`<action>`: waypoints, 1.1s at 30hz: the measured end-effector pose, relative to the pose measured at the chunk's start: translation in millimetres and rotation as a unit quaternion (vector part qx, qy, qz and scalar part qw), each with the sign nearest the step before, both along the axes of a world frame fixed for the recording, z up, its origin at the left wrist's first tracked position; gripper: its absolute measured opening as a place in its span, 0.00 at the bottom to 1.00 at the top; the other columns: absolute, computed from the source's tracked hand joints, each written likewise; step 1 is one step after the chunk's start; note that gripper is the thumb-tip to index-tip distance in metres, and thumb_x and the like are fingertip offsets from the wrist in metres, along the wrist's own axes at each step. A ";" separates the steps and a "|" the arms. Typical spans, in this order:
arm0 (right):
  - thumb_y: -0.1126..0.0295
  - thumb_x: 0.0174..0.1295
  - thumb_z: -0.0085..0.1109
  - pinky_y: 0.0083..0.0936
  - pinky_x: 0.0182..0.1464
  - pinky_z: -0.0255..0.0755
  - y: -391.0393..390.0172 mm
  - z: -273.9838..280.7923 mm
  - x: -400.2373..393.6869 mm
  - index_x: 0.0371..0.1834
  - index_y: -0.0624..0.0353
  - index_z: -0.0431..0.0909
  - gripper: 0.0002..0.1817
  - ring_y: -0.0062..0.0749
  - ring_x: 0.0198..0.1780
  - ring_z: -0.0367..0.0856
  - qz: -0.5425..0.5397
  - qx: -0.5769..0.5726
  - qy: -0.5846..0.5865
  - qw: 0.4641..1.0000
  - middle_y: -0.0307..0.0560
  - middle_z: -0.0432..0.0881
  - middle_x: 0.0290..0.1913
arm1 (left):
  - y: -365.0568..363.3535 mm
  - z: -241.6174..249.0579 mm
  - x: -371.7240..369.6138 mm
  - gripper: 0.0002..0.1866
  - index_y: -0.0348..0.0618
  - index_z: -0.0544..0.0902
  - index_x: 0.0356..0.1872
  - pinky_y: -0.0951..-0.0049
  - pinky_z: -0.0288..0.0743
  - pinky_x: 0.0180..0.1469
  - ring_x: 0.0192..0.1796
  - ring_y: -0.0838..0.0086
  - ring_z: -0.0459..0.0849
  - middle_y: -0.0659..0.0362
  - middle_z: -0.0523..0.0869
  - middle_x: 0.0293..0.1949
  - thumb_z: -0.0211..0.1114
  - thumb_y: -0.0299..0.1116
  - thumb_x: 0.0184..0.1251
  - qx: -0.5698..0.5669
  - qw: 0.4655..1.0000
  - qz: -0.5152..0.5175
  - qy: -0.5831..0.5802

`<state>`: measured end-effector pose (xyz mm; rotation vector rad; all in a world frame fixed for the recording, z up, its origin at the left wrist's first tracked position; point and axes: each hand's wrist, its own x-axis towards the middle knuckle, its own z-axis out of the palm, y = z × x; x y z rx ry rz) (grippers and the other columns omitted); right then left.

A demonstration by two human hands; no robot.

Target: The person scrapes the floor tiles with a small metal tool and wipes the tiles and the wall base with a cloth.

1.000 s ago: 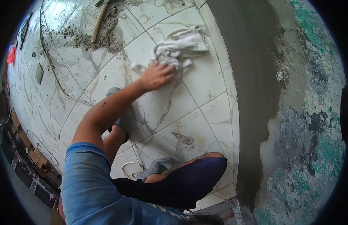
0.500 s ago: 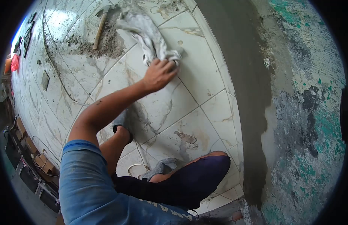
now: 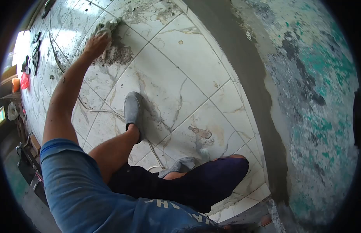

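Note:
My left hand (image 3: pixel 98 43) reaches far out at the upper left, its fingers closed on a crumpled, dirty white cloth (image 3: pixel 106 29). The cloth is bunched against the tiled floor, at the edge of a patch of grey-brown dirt (image 3: pixel 120 55). The hammer that lay on this dirt half a second ago is mostly hidden by the hand and cloth. My right hand is out of view.
White marbled tiles (image 3: pixel 168 93) cover the floor. A cable (image 3: pixel 106 111) runs past my grey shoe (image 3: pixel 133 108). To the right stands a wall with a wet grey mortar band (image 3: pixel 250 58) and peeling green paint (image 3: pixel 320 128). A red bag (image 3: pixel 25 80) lies far left.
My left hand has carried the cloth leftward and away from me, from the bare tiles beside the wall to the dirt patch. The cloth is now more bunched up. The view has shifted slightly.

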<state>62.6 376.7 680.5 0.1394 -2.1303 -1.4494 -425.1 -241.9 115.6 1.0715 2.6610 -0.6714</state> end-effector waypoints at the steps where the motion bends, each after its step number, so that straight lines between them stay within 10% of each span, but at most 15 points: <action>1: 0.48 0.72 0.47 0.55 0.75 0.49 -1.7 -6.4 8.3 0.73 0.66 0.59 0.37 0.53 0.77 0.46 -0.013 -0.001 0.002 1.000 0.55 0.47 0.78 | -11.2 5.2 17.1 0.12 0.55 0.81 0.49 0.54 0.74 0.58 0.62 0.64 0.76 0.58 0.78 0.54 0.60 0.36 0.66 -0.019 0.999 -0.044 -0.011; 3: 0.52 0.76 0.40 0.52 0.72 0.45 -24.2 -71.9 -2.6 0.80 0.50 0.42 0.34 0.57 0.77 0.44 0.109 0.000 -0.097 0.989 0.50 0.37 0.81 | -21.9 33.9 56.5 0.11 0.53 0.82 0.47 0.54 0.70 0.61 0.61 0.63 0.75 0.57 0.78 0.52 0.60 0.34 0.64 0.034 0.990 -0.125 -0.058; 5: 0.65 0.68 0.56 0.32 0.53 0.73 -82.9 -189.2 -20.6 0.51 0.64 0.76 0.15 0.37 0.46 0.79 0.203 -0.346 -0.179 0.898 0.51 0.78 0.53 | -60.0 21.0 82.4 0.13 0.53 0.83 0.48 0.51 0.69 0.61 0.61 0.62 0.75 0.56 0.78 0.52 0.60 0.32 0.62 0.058 0.989 -0.067 -0.120; 8: 0.64 0.50 0.73 0.37 0.54 0.72 -152.4 -377.6 -34.7 0.43 0.60 0.82 0.19 0.46 0.51 0.79 -0.044 -0.745 -0.361 0.559 0.49 0.82 0.46 | -88.6 4.5 129.0 0.16 0.50 0.82 0.49 0.51 0.64 0.62 0.60 0.59 0.74 0.54 0.78 0.51 0.61 0.31 0.58 0.045 0.991 0.007 -0.124; 14: 0.58 0.44 0.76 0.38 0.54 0.68 -224.0 -617.3 39.9 0.46 0.54 0.81 0.25 0.37 0.55 0.73 -0.170 -0.694 -0.395 0.578 0.41 0.76 0.50 | -57.9 -50.7 199.3 0.21 0.45 0.78 0.52 0.50 0.62 0.62 0.56 0.54 0.74 0.51 0.77 0.52 0.66 0.33 0.54 0.234 0.967 -0.008 -0.102; 21: 0.59 0.47 0.74 0.40 0.55 0.67 -263.0 -647.2 66.1 0.49 0.54 0.77 0.26 0.41 0.57 0.71 -0.358 -0.658 -0.296 0.592 0.44 0.74 0.51 | 14.4 -93.0 245.3 0.24 0.46 0.76 0.54 0.51 0.65 0.58 0.56 0.54 0.74 0.52 0.76 0.51 0.69 0.34 0.54 0.406 0.861 -0.124 -0.280; 28: 0.60 0.51 0.72 0.43 0.54 0.68 -266.4 -640.1 60.2 0.49 0.59 0.75 0.25 0.47 0.49 0.76 -0.344 -0.653 -0.280 0.614 0.48 0.78 0.45 | 19.0 -102.0 247.6 0.22 0.47 0.76 0.51 0.54 0.65 0.58 0.56 0.59 0.76 0.55 0.77 0.51 0.68 0.39 0.55 0.387 0.874 -0.105 -0.276; 31: 0.64 0.55 0.70 0.36 0.45 0.72 -270.2 -636.3 48.5 0.48 0.61 0.74 0.22 0.43 0.38 0.79 -0.428 -0.658 -0.365 0.500 0.44 0.80 0.35 | 17.9 -107.0 247.7 0.22 0.46 0.76 0.51 0.54 0.65 0.58 0.56 0.58 0.75 0.54 0.77 0.52 0.69 0.39 0.54 0.397 0.866 -0.085 -0.293; 33: 0.66 0.62 0.65 0.26 0.38 0.73 -273.2 -632.5 15.5 0.44 0.60 0.74 0.13 0.30 0.34 0.80 -0.334 -0.890 0.067 0.302 0.38 0.80 0.31 | 19.5 -112.1 240.0 0.23 0.46 0.77 0.50 0.54 0.65 0.58 0.57 0.56 0.74 0.53 0.77 0.52 0.70 0.38 0.53 0.404 0.860 -0.070 -0.303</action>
